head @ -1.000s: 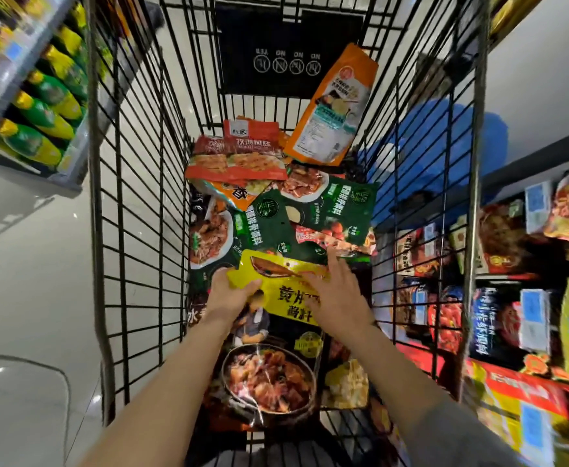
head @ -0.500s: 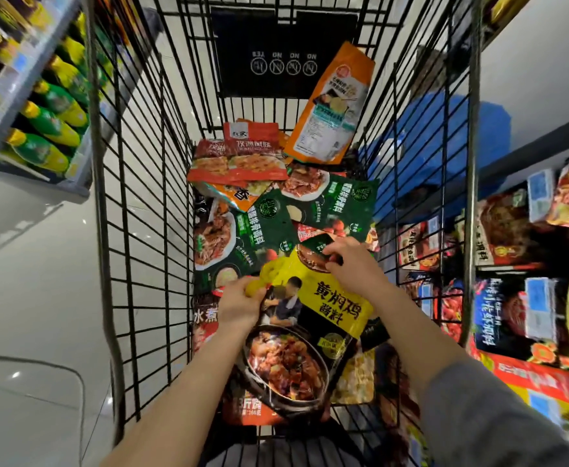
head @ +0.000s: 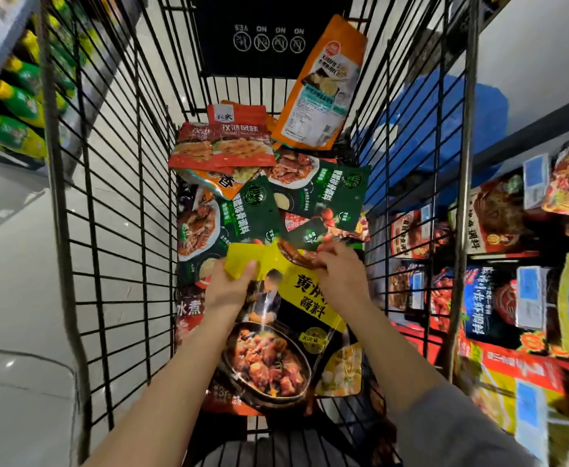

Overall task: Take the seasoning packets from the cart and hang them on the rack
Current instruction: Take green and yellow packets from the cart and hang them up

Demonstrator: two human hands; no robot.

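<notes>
Inside the black wire cart (head: 114, 230) lie several seasoning packets. I hold up a large yellow-and-black packet (head: 286, 335) showing a pot of braised chicken. My left hand (head: 230, 286) grips its yellow top-left corner. My right hand (head: 340, 279) pinches the top edge on the right. Beyond it lie green packets (head: 323, 197), red packets (head: 222, 146) and an orange packet (head: 323, 85) leaning on the cart's far end. The rack (head: 519, 264) with hanging packets is to the right of the cart.
A shelf of green and yellow bottles (head: 13, 106) runs along the upper left. Pale shiny floor (head: 9, 298) lies left of the cart. A blue object (head: 445, 129) shows through the cart's right wall.
Both hands have lifted the yellow-and-black packet off the pile and pulled it toward me, so that more of its face shows. My right hand shifted to its top edge.
</notes>
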